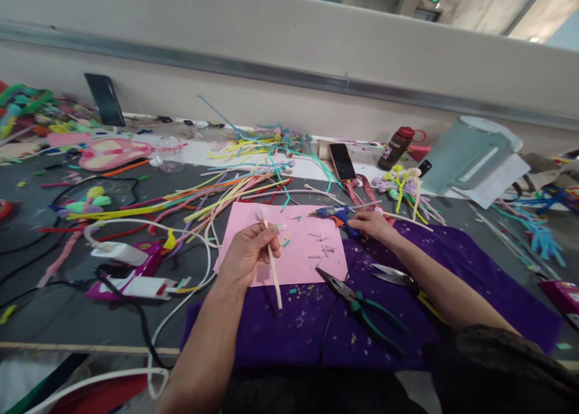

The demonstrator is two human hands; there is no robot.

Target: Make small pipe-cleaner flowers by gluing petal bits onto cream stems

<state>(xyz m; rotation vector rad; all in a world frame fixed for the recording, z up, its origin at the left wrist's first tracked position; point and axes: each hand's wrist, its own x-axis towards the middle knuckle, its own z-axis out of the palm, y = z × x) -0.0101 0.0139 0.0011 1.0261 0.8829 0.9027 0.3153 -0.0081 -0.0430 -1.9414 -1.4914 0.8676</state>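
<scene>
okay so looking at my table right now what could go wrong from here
The blue glue gun at your right hand points its nozzle over the pink paper; if hot, it might drip there. The scissors lie with blades parted near your right forearm, which could get nicked.

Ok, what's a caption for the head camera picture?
Left hand holding a cream stem, right hand at a blue glue gun.

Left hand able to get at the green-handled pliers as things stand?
Likely yes: the pliers lie on the purple cloth, nothing over them, but the left hand would probably need to put down its cream stem first.
</scene>
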